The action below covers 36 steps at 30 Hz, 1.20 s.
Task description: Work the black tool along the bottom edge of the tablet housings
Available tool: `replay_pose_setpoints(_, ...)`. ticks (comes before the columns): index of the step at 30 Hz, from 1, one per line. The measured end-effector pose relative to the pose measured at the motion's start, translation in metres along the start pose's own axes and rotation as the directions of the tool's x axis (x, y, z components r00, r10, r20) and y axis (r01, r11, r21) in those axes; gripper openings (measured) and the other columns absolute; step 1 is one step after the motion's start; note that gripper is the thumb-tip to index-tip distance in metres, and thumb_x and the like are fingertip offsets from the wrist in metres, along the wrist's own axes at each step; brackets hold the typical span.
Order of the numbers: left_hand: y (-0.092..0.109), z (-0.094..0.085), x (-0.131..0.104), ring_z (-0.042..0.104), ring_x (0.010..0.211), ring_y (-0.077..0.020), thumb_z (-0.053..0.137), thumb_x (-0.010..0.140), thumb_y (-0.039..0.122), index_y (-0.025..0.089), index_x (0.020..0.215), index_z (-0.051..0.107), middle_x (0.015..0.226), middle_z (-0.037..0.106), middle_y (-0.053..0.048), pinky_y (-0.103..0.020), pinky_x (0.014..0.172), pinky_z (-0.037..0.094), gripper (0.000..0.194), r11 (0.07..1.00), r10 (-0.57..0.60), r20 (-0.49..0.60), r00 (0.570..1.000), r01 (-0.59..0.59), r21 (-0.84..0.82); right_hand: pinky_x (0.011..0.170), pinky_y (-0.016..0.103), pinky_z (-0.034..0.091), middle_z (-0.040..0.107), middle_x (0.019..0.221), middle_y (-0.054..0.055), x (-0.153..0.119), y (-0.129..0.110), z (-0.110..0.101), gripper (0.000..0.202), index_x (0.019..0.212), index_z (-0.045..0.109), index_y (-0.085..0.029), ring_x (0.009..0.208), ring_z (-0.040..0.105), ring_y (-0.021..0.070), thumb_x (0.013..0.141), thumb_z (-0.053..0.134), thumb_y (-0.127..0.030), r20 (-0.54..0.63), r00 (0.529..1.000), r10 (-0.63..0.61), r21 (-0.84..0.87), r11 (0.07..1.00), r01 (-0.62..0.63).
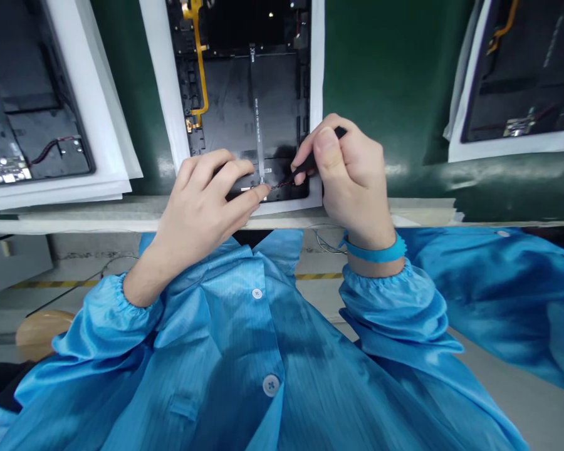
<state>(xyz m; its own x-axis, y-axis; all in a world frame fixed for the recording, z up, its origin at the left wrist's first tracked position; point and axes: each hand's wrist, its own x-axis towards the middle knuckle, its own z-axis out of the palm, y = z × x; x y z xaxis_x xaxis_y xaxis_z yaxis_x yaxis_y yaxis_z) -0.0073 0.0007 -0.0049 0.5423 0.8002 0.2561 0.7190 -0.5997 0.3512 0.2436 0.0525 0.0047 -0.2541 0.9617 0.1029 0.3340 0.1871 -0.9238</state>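
Note:
An opened tablet housing (230,88), black inside with an orange flex cable (200,62), lies before me on white sheeting. My left hand (207,194) rests over its lower left part, fingers spread. One fingertip presses near the small board at the bottom edge; part of that board is hidden under the hand. In my right hand (348,169) is a slim black tool that looks like tweezers (305,165), gripped between thumb and fingers. Its fine tip points left and reaches a thin dark red wire (284,183) close to my left fingertip.
A similar tablet housing (23,88) lies on stacked white sheets at left, another housing (531,75) at right. Green matting (380,62) covers the bench, with pale tape (423,212) along its front edge. A co-worker's blue sleeve (512,282) is at right, a round stool (44,335) lower left.

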Motion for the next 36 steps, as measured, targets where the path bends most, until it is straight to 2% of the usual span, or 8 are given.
replay_pose_setpoints(5, 0.001, 0.0, 0.003, 0.061, 0.143, -0.0368, 0.063, 0.115, 0.029, 0.033, 0.137, 0.077, 0.149, 0.069, -0.011, -0.059, 0.116, 0.05, 0.027, 0.996, -0.049, 0.023, 0.999, 0.05, -0.076, 0.067, 0.032, 0.06, 0.066, 0.076, -0.002, 0.004, 0.007, 0.001, 0.06, 0.087, 0.066, -0.028, 0.063, 0.066, 0.0139, 0.112, 0.046, -0.079, 0.004, 1.0, 0.001, -0.027, 1.0, -0.001)
replay_pose_setpoints(10, 0.0, -0.004, 0.007, 0.063, 0.141, -0.0374, 0.067, 0.112, 0.024, 0.036, 0.138, 0.077, 0.149, 0.07, -0.011, -0.059, 0.114, 0.05, 0.03, 0.999, -0.007, 0.028, 1.0, 0.008, -0.045, 0.068, 0.031, 0.061, 0.069, 0.086, -0.001, -0.003, 0.007, 0.0, 0.058, 0.09, 0.066, -0.027, 0.067, 0.069, 0.0134, 0.113, 0.046, -0.076, -0.148, 0.989, -0.021, -0.004, 1.0, 0.02)
replay_pose_setpoints(14, -0.003, -0.006, 0.009, 0.067, 0.136, -0.0364, 0.067, 0.112, 0.022, 0.034, 0.136, 0.076, 0.144, 0.073, -0.011, -0.055, 0.107, 0.054, 0.028, 0.997, 0.075, -0.016, 0.997, -0.075, 0.02, 0.068, 0.031, 0.062, 0.07, 0.089, -0.002, -0.015, 0.01, -0.004, 0.05, 0.094, 0.068, -0.027, 0.071, 0.072, 0.0141, 0.111, 0.057, -0.073, -0.229, 0.973, -0.024, 0.01, 1.0, 0.027)
replay_pose_setpoints(16, -0.004, -0.008, 0.01, 0.068, 0.135, -0.036, 0.065, 0.113, 0.023, 0.033, 0.135, 0.075, 0.143, 0.073, -0.01, -0.056, 0.106, 0.056, 0.026, 0.996, 0.084, -0.01, 0.996, -0.084, 0.005, 0.069, 0.032, 0.062, 0.071, 0.088, -0.002, -0.02, 0.012, -0.005, 0.048, 0.095, 0.068, -0.027, 0.072, 0.073, 0.0144, 0.112, 0.059, -0.071, -0.222, 0.975, -0.019, 0.009, 1.0, 0.022)
replay_pose_setpoints(22, -0.008, -0.017, 0.014, 0.066, 0.143, -0.0396, 0.061, 0.116, 0.029, 0.03, 0.142, 0.073, 0.15, 0.073, -0.011, -0.066, 0.112, 0.058, 0.029, 0.995, 0.059, 0.163, 0.985, -0.045, -0.091, 0.079, 0.035, 0.061, 0.075, 0.091, -0.001, -0.022, 0.012, -0.006, 0.037, 0.1, 0.071, -0.028, 0.078, 0.074, 0.0165, 0.116, 0.058, -0.059, -0.119, 0.987, -0.106, -0.06, 0.993, 0.099)
replay_pose_setpoints(28, -0.011, -0.02, 0.015, 0.065, 0.145, -0.0406, 0.059, 0.118, 0.033, 0.028, 0.147, 0.072, 0.152, 0.073, -0.012, -0.067, 0.112, 0.06, 0.033, 0.995, 0.079, 0.198, 0.977, -0.063, -0.082, 0.092, 0.05, 0.063, 0.072, 0.085, 0.003, -0.02, 0.013, -0.007, 0.048, 0.096, 0.071, -0.031, 0.086, 0.073, 0.0258, 0.112, 0.054, -0.072, -0.105, 0.99, -0.09, -0.1, 0.992, 0.08)
replay_pose_setpoints(32, -0.013, -0.019, 0.016, 0.066, 0.144, -0.0405, 0.06, 0.117, 0.035, 0.028, 0.146, 0.073, 0.148, 0.075, -0.013, -0.069, 0.111, 0.061, 0.033, 0.993, 0.067, 0.198, 0.978, -0.047, -0.108, 0.093, 0.052, 0.062, 0.07, 0.085, 0.003, -0.02, 0.015, -0.006, 0.051, 0.095, 0.07, -0.031, 0.087, 0.071, 0.0268, 0.111, 0.052, -0.076, -0.11, 0.991, -0.077, -0.112, 0.992, 0.065)
replay_pose_setpoints(36, -0.016, -0.02, 0.018, 0.067, 0.141, -0.0414, 0.061, 0.116, 0.036, 0.028, 0.146, 0.074, 0.147, 0.075, -0.014, -0.068, 0.109, 0.061, 0.033, 0.991, 0.094, 0.204, 0.974, -0.073, -0.11, 0.094, 0.052, 0.061, 0.067, 0.083, 0.003, -0.022, 0.014, -0.004, 0.051, 0.093, 0.067, -0.031, 0.087, 0.07, 0.0265, 0.114, 0.047, -0.073, -0.141, 0.986, -0.093, -0.168, 0.983, 0.069)
